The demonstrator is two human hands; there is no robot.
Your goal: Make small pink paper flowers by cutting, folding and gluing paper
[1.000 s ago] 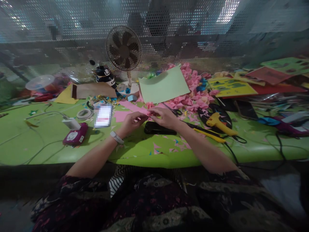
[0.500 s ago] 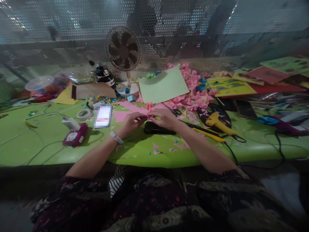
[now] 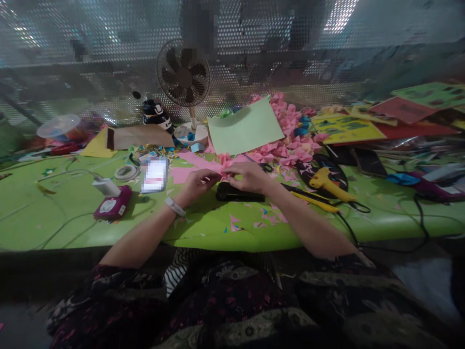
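My left hand [image 3: 198, 186] and my right hand [image 3: 248, 177] meet over the table, fingertips almost touching. Between them both hands pinch a small piece of pink paper [image 3: 222, 175], mostly hidden by the fingers. Just below my right hand lies a black stapler-like tool [image 3: 240, 194]; its exact kind is hard to make out. Flat pink paper strips [image 3: 180, 175] rest beyond my left hand. A heap of folded pink paper pieces [image 3: 290, 149] is piled behind my right hand, partly covered by a pale green sheet [image 3: 245, 127].
Right of my arm lie a yellow glue gun [image 3: 330, 184] and a yellow cutter [image 3: 315, 201]. A lit phone [image 3: 154, 174], a tape roll [image 3: 127, 172] and a purple power block [image 3: 113, 203] are on the left. A fan [image 3: 184, 77] stands behind. Paper scraps litter the green table [image 3: 203, 230].
Both hands stay in nearly the same place, with the fingers of my right hand shifting slightly on the pink paper. The table things have not moved.
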